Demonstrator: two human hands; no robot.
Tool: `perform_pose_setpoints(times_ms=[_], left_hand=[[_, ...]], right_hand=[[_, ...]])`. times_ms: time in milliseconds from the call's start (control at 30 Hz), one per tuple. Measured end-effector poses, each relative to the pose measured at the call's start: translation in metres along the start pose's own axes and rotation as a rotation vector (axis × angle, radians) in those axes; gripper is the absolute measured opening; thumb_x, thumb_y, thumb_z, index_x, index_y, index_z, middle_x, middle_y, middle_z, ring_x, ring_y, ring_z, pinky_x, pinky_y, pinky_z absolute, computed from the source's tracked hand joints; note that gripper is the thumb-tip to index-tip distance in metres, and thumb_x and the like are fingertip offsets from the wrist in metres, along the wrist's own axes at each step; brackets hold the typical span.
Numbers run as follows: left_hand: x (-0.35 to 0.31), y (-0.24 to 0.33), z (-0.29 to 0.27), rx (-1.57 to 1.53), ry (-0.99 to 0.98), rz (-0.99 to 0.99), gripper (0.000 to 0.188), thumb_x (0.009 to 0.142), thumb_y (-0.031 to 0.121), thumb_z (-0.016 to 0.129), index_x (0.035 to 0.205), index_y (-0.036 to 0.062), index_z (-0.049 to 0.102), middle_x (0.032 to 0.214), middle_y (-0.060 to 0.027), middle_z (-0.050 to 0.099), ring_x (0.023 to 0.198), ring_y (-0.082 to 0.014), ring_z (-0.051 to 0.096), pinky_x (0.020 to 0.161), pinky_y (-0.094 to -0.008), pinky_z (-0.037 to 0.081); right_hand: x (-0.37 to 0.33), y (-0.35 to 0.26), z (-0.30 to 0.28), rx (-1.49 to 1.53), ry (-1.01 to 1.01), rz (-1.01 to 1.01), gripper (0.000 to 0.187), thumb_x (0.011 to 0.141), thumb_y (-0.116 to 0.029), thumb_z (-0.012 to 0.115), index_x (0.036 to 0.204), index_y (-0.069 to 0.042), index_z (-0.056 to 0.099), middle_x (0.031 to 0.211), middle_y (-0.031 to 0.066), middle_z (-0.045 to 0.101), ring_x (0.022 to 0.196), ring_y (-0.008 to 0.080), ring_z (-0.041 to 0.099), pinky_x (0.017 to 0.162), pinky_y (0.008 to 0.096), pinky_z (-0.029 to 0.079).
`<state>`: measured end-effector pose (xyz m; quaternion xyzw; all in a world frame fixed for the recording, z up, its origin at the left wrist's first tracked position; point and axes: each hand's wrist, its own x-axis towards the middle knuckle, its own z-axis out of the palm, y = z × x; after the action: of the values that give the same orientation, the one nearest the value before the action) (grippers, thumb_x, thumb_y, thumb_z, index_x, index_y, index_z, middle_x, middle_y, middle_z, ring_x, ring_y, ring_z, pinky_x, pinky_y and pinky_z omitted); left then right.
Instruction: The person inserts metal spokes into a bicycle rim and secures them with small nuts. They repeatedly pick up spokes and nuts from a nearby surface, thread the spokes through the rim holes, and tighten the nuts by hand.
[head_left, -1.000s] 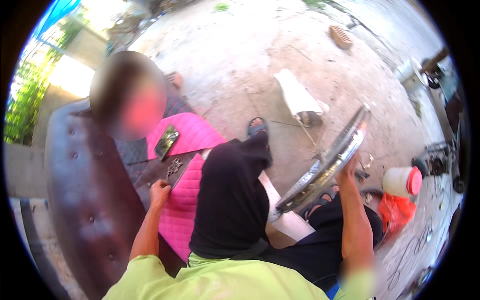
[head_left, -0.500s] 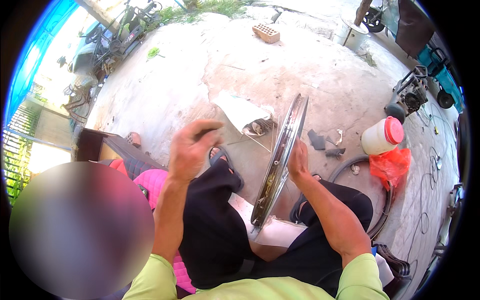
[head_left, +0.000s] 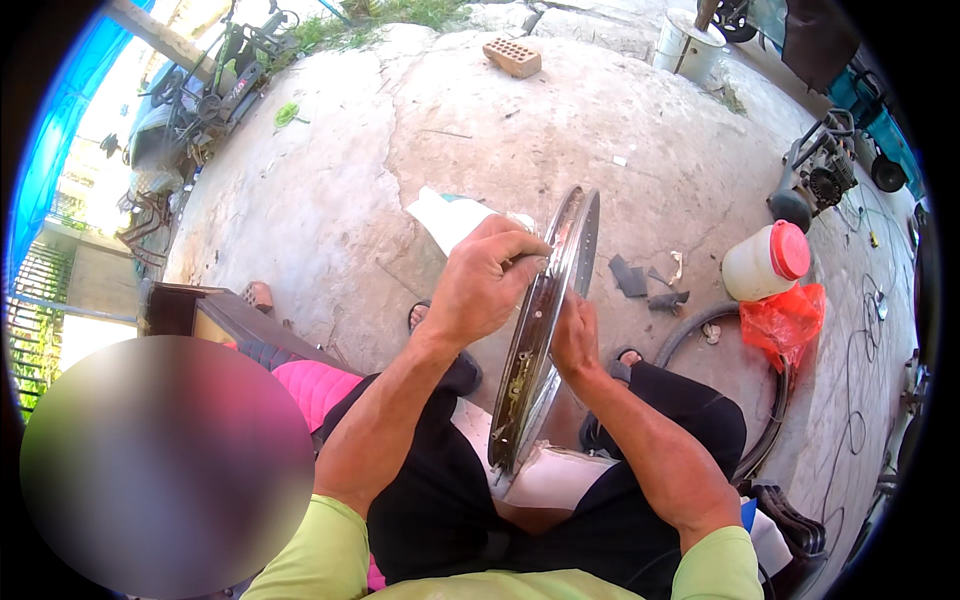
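Observation:
A metal wheel rim (head_left: pixel 522 372) stands on edge between my knees, tilted slightly, its bare channel facing me with a rusty, dirty patch low down. My left hand (head_left: pixel 485 288) is at the rim's upper left edge, thumb and fingers pinched together; anything between them is too small to make out. On the other side, my right hand (head_left: pixel 575 338) grips the rim, with some fingers hidden behind it. A pale sheet (head_left: pixel 570 470) lies beneath the rim, between my legs. Beyond my left hand is a white sack (head_left: pixel 445 222), partly covered by it.
On the right, a white jar with a red lid (head_left: pixel 757 262) stands by a red plastic bag (head_left: pixel 782 325) and a black tyre (head_left: pixel 690 330). Dark scraps (head_left: pixel 630 278) lie near my right foot. A brick (head_left: pixel 512 57) and a bucket (head_left: pixel 688 48) are farther off. Someone in pink (head_left: pixel 318 390) is close on my left.
My left hand has come down and right from the air onto the rim's edge, its fingers closing into a pinch. The rim has turned slightly, and my right hand stays on it.

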<state>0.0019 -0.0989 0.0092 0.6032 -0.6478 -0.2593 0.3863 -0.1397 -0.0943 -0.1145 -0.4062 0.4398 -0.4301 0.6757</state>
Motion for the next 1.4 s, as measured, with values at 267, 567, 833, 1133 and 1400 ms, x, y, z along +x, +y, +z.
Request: perform_pose_setpoints(times_ms=[267,567,833,1133,1400], left_hand=[[0.001,-0.001,0.002,-0.062,0.011,-0.023,0.015,0.085,0.005,0.068,0.098,0.0014,0.073,0.093,-0.0114,0.065,0.085,-0.0252,0.064,0.077,-0.0338,0.051],[0.000,-0.004,0.001,0.018,-0.024,0.071,0.014,0.084,0.003,0.070,0.098,0.0027,0.074,0.097,-0.0092,0.064,0.090,-0.0230,0.064,0.080,-0.0330,0.051],[0.003,-0.007,0.000,-0.027,-0.031,0.170,0.014,0.083,0.004,0.072,0.098,0.0026,0.072,0.109,-0.0115,0.065,0.108,-0.0279,0.060,0.093,-0.0361,0.048],[0.001,-0.007,0.006,-0.099,0.010,0.054,0.012,0.083,0.005,0.072,0.092,-0.0019,0.069,0.108,-0.0130,0.066,0.104,-0.0276,0.063,0.093,-0.0362,0.048],[0.001,-0.006,0.006,0.008,0.029,0.074,0.011,0.083,0.006,0.073,0.088,-0.0020,0.067,0.103,-0.0123,0.067,0.099,-0.0269,0.064,0.090,-0.0361,0.050]], right_hand=[[0.001,-0.001,0.004,-0.001,0.025,0.034,0.054,0.104,-0.044,0.042,0.079,-0.002,0.065,0.062,-0.0044,0.047,0.057,0.0063,0.038,0.050,0.0289,0.028],[-0.001,-0.006,0.007,-0.026,0.026,0.040,0.058,0.103,-0.047,0.042,0.075,-0.002,0.064,0.062,-0.0037,0.048,0.057,0.0076,0.040,0.050,0.0303,0.030],[-0.002,-0.010,0.009,-0.022,-0.004,0.012,0.051,0.103,-0.041,0.041,0.080,-0.001,0.063,0.064,-0.0033,0.048,0.060,0.0076,0.039,0.052,0.0296,0.030],[-0.002,-0.008,0.008,-0.015,-0.011,0.004,0.048,0.103,-0.039,0.041,0.081,-0.002,0.062,0.065,-0.0032,0.049,0.060,0.0075,0.039,0.053,0.0294,0.029],[-0.001,-0.009,0.005,-0.034,-0.038,0.012,0.049,0.104,-0.039,0.041,0.083,-0.001,0.063,0.069,-0.0021,0.053,0.063,0.0077,0.042,0.055,0.0282,0.031]])
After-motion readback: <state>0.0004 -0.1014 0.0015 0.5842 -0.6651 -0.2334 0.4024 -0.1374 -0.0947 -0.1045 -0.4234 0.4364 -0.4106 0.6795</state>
